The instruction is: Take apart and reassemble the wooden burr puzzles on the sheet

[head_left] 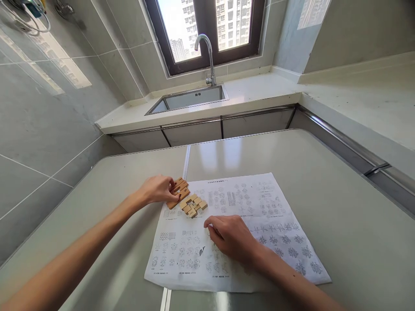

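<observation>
My left hand (pixel 158 189) is curled around a row of darker wooden notched bars (pixel 178 192) at the upper left corner of a printed instruction sheet (pixel 259 203). Right beside them lies a cluster of paler interlocked wooden pieces (pixel 193 205), untouched. My right hand (pixel 230 236) rests knuckles-up on the sheet just below that cluster, fingers bent against the paper with nothing visible in them. The sheet lies flat on a grey-green table (pixel 324 164) and is covered with small diagrams.
Behind the table runs a white counter (pixel 259 93) with a steel sink (pixel 189 98) and a curved tap (pixel 207 56) under a window. The counter continues along the right. Grey tiled wall stands at the left. A seam (pixel 186 160) splits the tabletop.
</observation>
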{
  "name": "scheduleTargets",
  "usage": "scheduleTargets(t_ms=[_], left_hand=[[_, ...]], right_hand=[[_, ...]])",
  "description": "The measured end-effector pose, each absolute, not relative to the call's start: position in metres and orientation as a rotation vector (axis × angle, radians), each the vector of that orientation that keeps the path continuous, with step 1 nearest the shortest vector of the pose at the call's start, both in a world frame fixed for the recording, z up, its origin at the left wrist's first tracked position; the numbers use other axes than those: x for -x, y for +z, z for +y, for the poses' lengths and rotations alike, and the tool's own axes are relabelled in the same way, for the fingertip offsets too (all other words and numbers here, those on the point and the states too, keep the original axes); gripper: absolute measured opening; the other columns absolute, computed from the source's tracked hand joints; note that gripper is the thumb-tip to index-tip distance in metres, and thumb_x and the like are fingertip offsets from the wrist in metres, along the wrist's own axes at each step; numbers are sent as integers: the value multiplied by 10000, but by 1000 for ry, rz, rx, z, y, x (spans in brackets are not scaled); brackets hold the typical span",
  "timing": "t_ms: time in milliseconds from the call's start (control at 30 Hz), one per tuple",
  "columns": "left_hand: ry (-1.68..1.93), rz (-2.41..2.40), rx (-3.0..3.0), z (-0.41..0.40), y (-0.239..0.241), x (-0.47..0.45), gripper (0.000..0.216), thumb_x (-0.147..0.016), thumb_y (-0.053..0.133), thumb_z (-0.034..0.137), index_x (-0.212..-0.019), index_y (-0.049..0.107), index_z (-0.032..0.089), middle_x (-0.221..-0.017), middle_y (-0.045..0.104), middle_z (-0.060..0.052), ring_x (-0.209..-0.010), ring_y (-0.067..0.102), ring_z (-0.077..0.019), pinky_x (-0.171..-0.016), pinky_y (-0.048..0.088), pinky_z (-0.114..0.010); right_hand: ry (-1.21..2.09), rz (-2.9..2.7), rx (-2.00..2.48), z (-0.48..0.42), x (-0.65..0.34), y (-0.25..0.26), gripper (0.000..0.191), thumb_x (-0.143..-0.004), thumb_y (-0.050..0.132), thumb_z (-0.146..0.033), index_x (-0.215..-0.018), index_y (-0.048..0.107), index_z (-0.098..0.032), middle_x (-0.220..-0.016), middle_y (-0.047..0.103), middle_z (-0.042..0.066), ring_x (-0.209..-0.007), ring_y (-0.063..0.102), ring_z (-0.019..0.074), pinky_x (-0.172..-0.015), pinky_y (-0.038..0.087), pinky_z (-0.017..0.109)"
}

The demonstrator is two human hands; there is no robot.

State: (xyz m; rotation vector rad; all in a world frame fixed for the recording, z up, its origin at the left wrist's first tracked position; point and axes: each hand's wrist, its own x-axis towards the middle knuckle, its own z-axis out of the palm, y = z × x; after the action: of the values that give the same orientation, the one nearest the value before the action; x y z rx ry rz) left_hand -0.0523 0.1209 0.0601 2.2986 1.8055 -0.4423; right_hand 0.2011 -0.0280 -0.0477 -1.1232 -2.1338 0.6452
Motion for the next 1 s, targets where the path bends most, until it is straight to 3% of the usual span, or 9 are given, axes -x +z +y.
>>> scheduleTargets(t_ms=[233,367,467,567,633,700,767,900,1000], left_hand=[[-378,1784,-2374,115,77,42,338,-692,696,548,-832,731,242,-703,759,-15,-651,662,-231,-559,363,-304],[-311,1729,-2434,108,97,19,353,-700,706,539,-886,733,241,-697,754,10,-634,657,-210,-581,392,-300],[-186,1610,-2462,95,111,-14,355,-697,723,520,-896,740,226,-681,745,17,-607,658,-195,-563,395,-290],[-124,1438,-2471,74,111,-54,371,-693,744,524,-902,739,218,-636,716,18,-562,636,-191,-544,396,-289],[-127,1344,-2517,61,102,-79,332,-690,758,519,-831,717,222,-606,691,11,-539,620,-198,-514,367,-298],[-167,1283,-2594,51,91,-99,273,-730,727,485,-700,650,224,-546,639,3,-498,592,-206,-476,316,-314],[-167,1283,-2671,44,79,-111,196,-755,711,398,-711,639,220,-574,647,-10,-511,604,-220,-480,306,-324],[128,1295,-2624,34,56,-114,223,-885,665,343,-1056,673,200,-741,711,-28,-648,673,-247,-548,414,-329],[679,1185,-2342,24,35,-105,308,-937,674,332,-1219,602,233,-1000,721,-58,-910,699,-249,-771,554,-362]], right_hand=[[768,-2011,1104,-26,-200,-46,223,-952,518,-83,-999,701,-201,-833,756,25,-651,632,159,-624,366,292],[1173,-1651,1078,-19,-204,-39,153,-972,619,-204,-1112,678,-216,-915,706,34,-688,607,158,-640,468,292],[1629,-1166,852,-13,-211,-30,557,-929,772,-413,-1417,534,-286,-1335,646,121,-1097,675,266,-668,574,316],[1859,-750,467,-10,-218,-22,806,-873,835,-532,-1541,417,-360,-1555,542,109,-1338,599,300,-944,603,467],[1880,-536,381,-9,-223,-21,727,-880,839,-516,-1496,493,-345,-1464,637,75,-1281,649,252,-999,588,426],[1873,-335,441,-7,-226,-24,571,-902,836,-445,-1404,582,-348,-1249,742,10,-1065,733,177,-848,626,301],[1861,-184,497,-2,-229,-28,405,-909,830,-372,-1273,660,-322,-1024,761,-39,-831,739,127,-674,612,220],[1796,-90,450,7,-233,-33,166,-889,826,-300,-917,676,-236,-766,706,-48,-691,718,128,-629,621,217],[1699,-4,482,11,-235,-31,105,-934,752,-289,-979,666,-248,-854,747,-9,-811,762,177,-740,676,317]])
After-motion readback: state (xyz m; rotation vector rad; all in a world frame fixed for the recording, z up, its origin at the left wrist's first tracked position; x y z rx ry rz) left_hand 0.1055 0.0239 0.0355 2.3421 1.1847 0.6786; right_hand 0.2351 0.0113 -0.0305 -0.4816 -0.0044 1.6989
